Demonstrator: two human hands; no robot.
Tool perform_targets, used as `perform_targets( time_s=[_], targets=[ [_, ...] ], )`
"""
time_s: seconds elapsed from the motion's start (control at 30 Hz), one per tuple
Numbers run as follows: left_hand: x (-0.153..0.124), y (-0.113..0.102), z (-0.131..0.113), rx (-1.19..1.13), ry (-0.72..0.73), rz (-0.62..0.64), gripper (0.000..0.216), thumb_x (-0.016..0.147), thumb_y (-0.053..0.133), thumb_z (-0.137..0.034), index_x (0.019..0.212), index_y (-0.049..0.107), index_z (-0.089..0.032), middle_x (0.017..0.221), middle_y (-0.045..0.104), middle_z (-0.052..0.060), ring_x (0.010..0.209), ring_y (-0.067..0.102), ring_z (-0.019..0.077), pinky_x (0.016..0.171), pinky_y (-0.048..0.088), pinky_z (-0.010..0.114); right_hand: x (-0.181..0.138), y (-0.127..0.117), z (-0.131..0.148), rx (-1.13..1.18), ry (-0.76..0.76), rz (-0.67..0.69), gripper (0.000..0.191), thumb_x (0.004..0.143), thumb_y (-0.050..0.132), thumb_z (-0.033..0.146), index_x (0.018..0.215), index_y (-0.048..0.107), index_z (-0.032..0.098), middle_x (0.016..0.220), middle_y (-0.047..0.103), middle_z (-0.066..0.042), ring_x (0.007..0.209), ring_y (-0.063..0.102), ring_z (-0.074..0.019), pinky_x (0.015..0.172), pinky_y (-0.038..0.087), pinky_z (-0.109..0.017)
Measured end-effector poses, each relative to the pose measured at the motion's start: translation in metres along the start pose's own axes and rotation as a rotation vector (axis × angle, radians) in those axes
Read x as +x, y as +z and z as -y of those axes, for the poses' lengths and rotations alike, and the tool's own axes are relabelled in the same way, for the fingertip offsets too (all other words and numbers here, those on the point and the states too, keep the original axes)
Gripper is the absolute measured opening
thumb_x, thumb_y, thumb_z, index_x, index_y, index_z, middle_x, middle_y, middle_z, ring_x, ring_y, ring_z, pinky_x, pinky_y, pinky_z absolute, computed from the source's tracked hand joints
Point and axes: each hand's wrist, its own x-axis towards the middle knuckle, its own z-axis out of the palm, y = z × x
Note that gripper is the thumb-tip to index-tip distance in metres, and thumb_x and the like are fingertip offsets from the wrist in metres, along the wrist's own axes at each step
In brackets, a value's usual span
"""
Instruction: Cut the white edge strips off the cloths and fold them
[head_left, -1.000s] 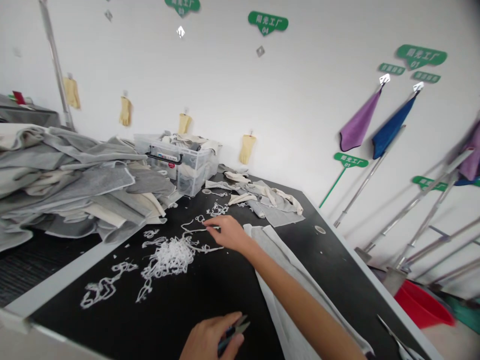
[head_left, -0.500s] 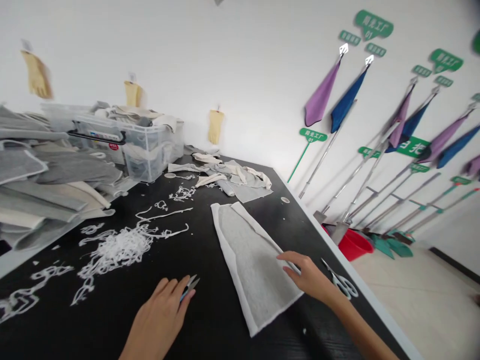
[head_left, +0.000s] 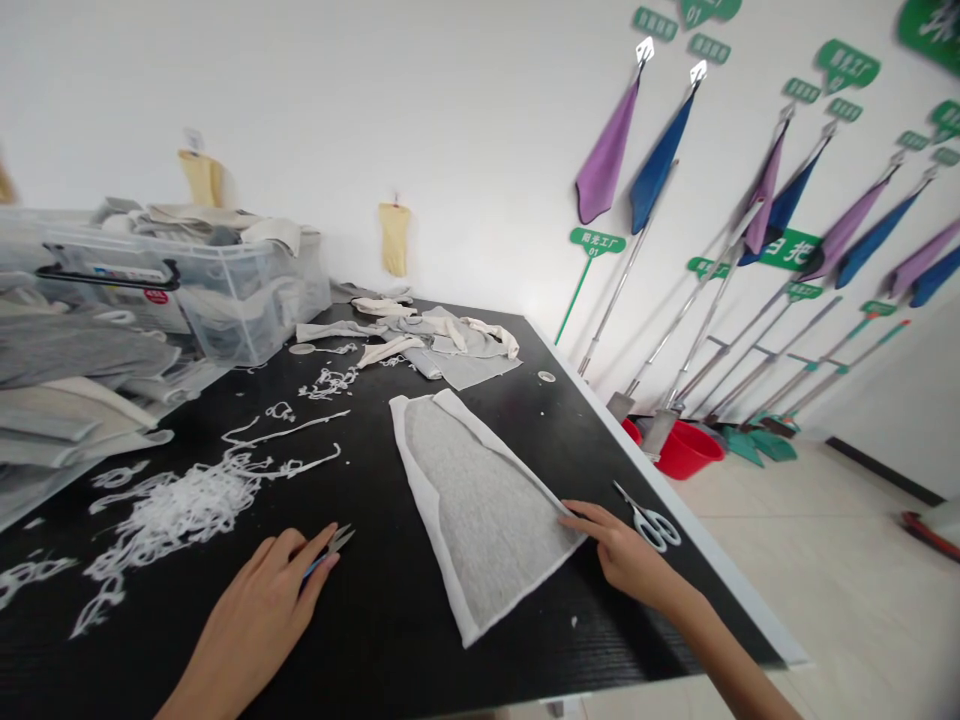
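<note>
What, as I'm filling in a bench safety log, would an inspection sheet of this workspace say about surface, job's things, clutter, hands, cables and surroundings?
Surface: black table with a pale edge.
Job's things: grey cloth spread on the table; snips, blades slightly apart.
Clutter: tangled heap of white strings; cloth scraps farther back; scissors lying near the right edge.
Hands: left hand holds the snips; right hand touches the cloth's right side, pinch unclear.
Cables: nothing seen.
Surroundings: plastic box heaped with cloth; yellow glove on the wall; red bucket on the floor.
</note>
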Motion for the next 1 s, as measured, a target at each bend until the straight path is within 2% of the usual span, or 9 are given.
perform_targets(
  time_s=[0.13,0.3,0.43,0.57,0.7,0.77,0.87,0.93,1.0],
  targets=[
    [0.001,0.003,0.002,0.031,0.032,-0.032,0.047,0.098,0.037,-0.045,0.132,0.058,-0.021,0.097,0.057,0.007,0.087,0.056,0.0217,0.087,0.045,0.039,0.006,0.004,-0.015,-0.159,-0.143,0.035,0.08,0.067,0.034,-0.01,0.134,0.056,0.027,0.146,0.049,-0.005,0.134,0.045,-0.0225,0.113,0.038,-0.044],
    [0.003,0.006,0.004,0.035,0.06,-0.032,0.046,0.098,0.038,-0.041,0.134,0.056,-0.02,0.095,0.055,0.007,0.084,0.056,0.0214,0.084,0.045,0.038,0.017,-0.007,-0.016,-0.217,-0.281,0.069,0.052,0.081,0.041,-0.002,0.12,0.066,0.024,0.144,0.05,-0.007,0.132,0.047,-0.0259,0.108,0.042,-0.046],
    [0.003,0.009,0.008,0.027,0.069,-0.031,0.044,0.098,0.039,-0.039,0.136,0.055,-0.023,0.094,0.055,0.006,0.082,0.057,0.0215,0.083,0.046,0.039,0.016,-0.016,-0.007,-0.16,-0.297,0.058,0.036,0.087,0.046,0.005,0.108,0.07,0.023,0.142,0.052,-0.007,0.131,0.047,-0.0268,0.108,0.042,-0.047],
    [0.003,0.003,0.006,0.009,0.04,-0.072,0.049,0.096,0.041,-0.044,0.135,0.055,-0.018,0.099,0.055,0.01,0.087,0.058,0.0235,0.085,0.048,0.04,0.008,-0.022,0.007,0.011,-0.245,-0.045,0.023,0.091,0.05,0.013,0.1,0.069,0.022,0.135,0.057,-0.007,0.131,0.046,-0.0243,0.11,0.04,-0.044],
    [-0.003,-0.024,-0.031,-0.077,0.154,-0.116,0.061,0.092,0.051,-0.038,0.15,0.033,-0.029,0.127,0.051,0.012,0.114,0.051,0.0287,0.098,0.042,0.046,0.006,-0.028,0.023,0.232,-0.218,-0.164,0.02,0.092,0.053,0.017,0.103,0.068,0.023,0.117,0.068,-0.007,0.123,0.054,-0.0223,0.105,0.044,-0.04],
    [-0.005,-0.039,-0.061,-0.171,0.353,0.032,0.069,0.087,0.06,-0.033,0.149,0.03,-0.04,0.147,0.039,0.004,0.13,0.04,0.0298,0.107,0.036,0.047,0.01,-0.031,0.03,0.331,-0.183,-0.23,0.018,0.092,0.054,0.019,0.101,0.069,0.023,0.108,0.071,-0.006,0.113,0.06,-0.022,0.098,0.048,-0.037],
    [0.0,-0.048,-0.103,-0.318,0.562,0.257,0.09,0.074,0.074,-0.031,0.149,0.026,-0.042,0.158,0.023,-0.002,0.139,0.027,0.031,0.112,0.031,0.048,0.02,-0.034,0.038,0.444,-0.076,-0.334,0.015,0.091,0.056,0.024,0.094,0.071,0.022,0.098,0.072,-0.006,0.095,0.066,-0.021,0.086,0.051,-0.034],
    [0.009,-0.045,-0.121,-0.371,0.593,0.285,0.09,0.074,0.074,-0.027,0.149,0.027,-0.039,0.157,0.027,0.0,0.139,0.028,0.0304,0.112,0.03,0.049,0.028,-0.033,0.041,0.518,0.004,-0.406,0.015,0.091,0.057,0.028,0.09,0.071,0.021,0.09,0.072,-0.005,0.085,0.066,-0.02,0.08,0.05,-0.032],
    [0.02,-0.04,-0.13,-0.381,0.601,0.276,0.073,0.08,0.066,-0.018,0.144,0.037,-0.036,0.148,0.041,0.002,0.133,0.036,0.0285,0.109,0.031,0.049,0.035,-0.031,0.042,0.621,0.063,-0.492,0.015,0.089,0.06,0.031,0.086,0.071,0.02,0.085,0.071,-0.004,0.081,0.065,-0.0193,0.076,0.049,-0.03]
  ],
)
